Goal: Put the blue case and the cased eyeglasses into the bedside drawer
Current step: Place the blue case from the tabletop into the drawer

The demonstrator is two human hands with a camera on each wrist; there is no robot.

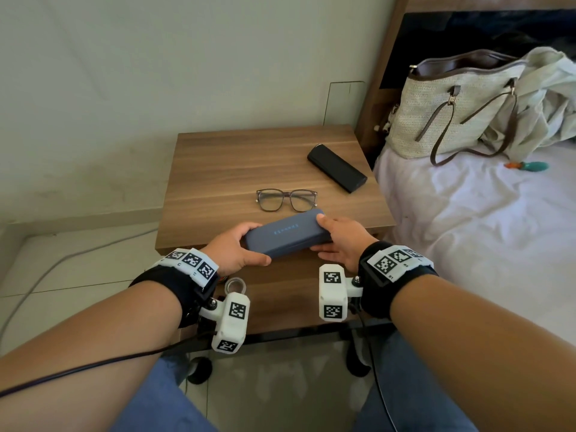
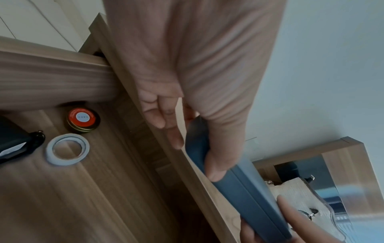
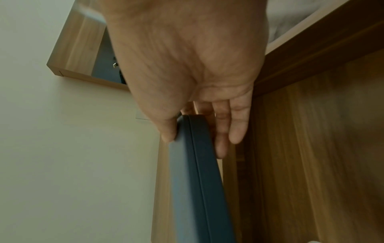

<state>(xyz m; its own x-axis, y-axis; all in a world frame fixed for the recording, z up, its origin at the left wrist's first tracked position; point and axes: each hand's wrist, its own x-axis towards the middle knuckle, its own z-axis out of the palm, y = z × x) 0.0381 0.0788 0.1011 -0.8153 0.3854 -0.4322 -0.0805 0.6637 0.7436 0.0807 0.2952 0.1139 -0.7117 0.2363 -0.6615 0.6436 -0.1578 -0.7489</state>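
Both hands hold the closed blue case (image 1: 286, 232) level over the front edge of the bedside table (image 1: 224, 157). My left hand (image 1: 237, 247) grips its left end, thumb on the near side and fingers over the top. My right hand (image 1: 339, 241) pinches its right end, thumb on top and fingers beneath. The wrist views show the blue case (image 2: 245, 185) under my left thumb and the same case (image 3: 197, 172) between my right thumb and fingers. Eyeglasses (image 1: 286, 199) lie folded on the tabletop just behind it. A black case (image 1: 336, 168) lies closed at the table's back right. The drawer (image 2: 99, 180) below stands pulled out.
In the drawer lie a red-lidded tin (image 2: 83, 120), a grey ring (image 2: 67, 151) and a dark object (image 2: 14, 143). A woven handbag (image 1: 452, 107) and crumpled cloth sit on the bed (image 1: 467, 219) to the right. A cable (image 1: 78, 251) runs across the floor at left.
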